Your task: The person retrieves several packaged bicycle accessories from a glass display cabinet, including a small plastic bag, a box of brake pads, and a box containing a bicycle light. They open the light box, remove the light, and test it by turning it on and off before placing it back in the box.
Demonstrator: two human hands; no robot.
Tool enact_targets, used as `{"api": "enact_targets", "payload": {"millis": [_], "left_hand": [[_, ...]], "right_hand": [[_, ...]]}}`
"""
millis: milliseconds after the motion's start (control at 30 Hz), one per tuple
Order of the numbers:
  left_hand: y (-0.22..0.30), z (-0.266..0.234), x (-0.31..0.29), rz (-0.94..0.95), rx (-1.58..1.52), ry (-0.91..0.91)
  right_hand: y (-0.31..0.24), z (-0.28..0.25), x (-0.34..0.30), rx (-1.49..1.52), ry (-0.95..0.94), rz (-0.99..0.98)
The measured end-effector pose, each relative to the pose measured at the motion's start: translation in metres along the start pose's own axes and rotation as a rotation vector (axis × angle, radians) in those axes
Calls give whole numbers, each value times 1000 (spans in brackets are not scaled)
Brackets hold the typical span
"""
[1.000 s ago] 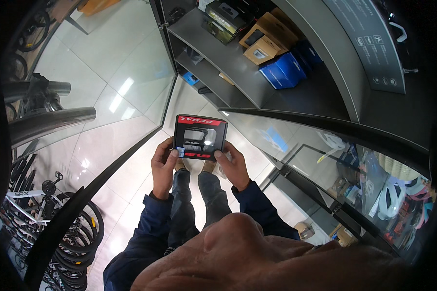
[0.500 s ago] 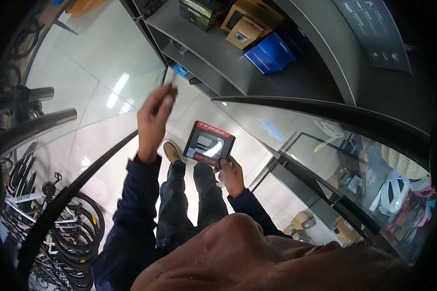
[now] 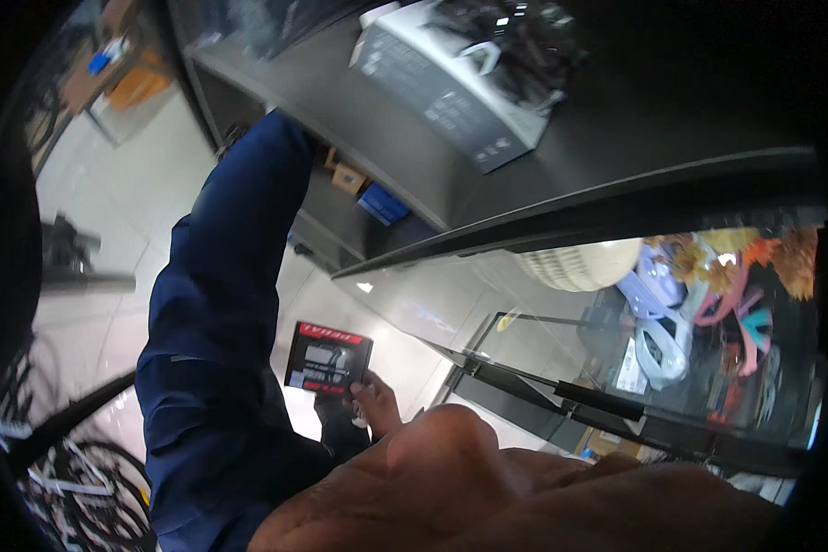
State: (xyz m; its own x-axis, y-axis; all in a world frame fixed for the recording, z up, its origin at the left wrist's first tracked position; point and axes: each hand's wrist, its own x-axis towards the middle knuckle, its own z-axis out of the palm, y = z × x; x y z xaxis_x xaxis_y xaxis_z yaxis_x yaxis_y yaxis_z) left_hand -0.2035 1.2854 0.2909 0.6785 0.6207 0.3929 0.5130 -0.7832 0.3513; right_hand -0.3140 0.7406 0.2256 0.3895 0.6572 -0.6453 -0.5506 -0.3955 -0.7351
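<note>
The flat rectangular black box with red bands (image 3: 329, 357) is near the centre of the view, toward 7:30. The right hand (image 3: 375, 405) is clamped on this box at its 4:30 corner, with the thumb over the face. The opposite side of the box is unsupported.

The left arm, in a navy-blue fabric sleeve (image 3: 216, 304), extends from 8 o'clock toward 11 o'clock. Its cuff end is at the dark-grey shelf unit (image 3: 377, 161). The left hand is hidden there; whether its fingers are apart, together or clamped cannot be told.

On the unit, a small brown carton (image 3: 348, 178) and a small blue carton (image 3: 383, 204) are at 11 o'clock. A large grey-and-white carton (image 3: 451, 97) is at 12 o'clock. A cream ribbed helmet (image 3: 580, 267) is at 3 o'clock; a white helmet (image 3: 661, 354) is at 3:30. Blurred bicycles (image 3: 83, 488) are at 8 o'clock.
</note>
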Motion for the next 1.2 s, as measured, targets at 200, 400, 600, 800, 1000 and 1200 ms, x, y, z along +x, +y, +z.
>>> {"api": "enact_targets", "payload": {"millis": [200,400,600,800,1000,1200], "left_hand": [[-31,0,22,-75,64,-140],[-38,-29,22,-192,11,-151],[-57,-66,50,-358,-78,-131],[-58,-72,62,-451,-174,-107],[-59,-71,73,-518,-255,-74],[-64,-64,78,-589,-385,-5]], "right_hand": [[42,24,28,-68,176,-154],[40,61,43,212,194,-292],[14,66,32,113,237,-183],[24,66,37,207,318,-196],[41,57,44,201,307,-253],[61,50,62,210,333,-306]]}}
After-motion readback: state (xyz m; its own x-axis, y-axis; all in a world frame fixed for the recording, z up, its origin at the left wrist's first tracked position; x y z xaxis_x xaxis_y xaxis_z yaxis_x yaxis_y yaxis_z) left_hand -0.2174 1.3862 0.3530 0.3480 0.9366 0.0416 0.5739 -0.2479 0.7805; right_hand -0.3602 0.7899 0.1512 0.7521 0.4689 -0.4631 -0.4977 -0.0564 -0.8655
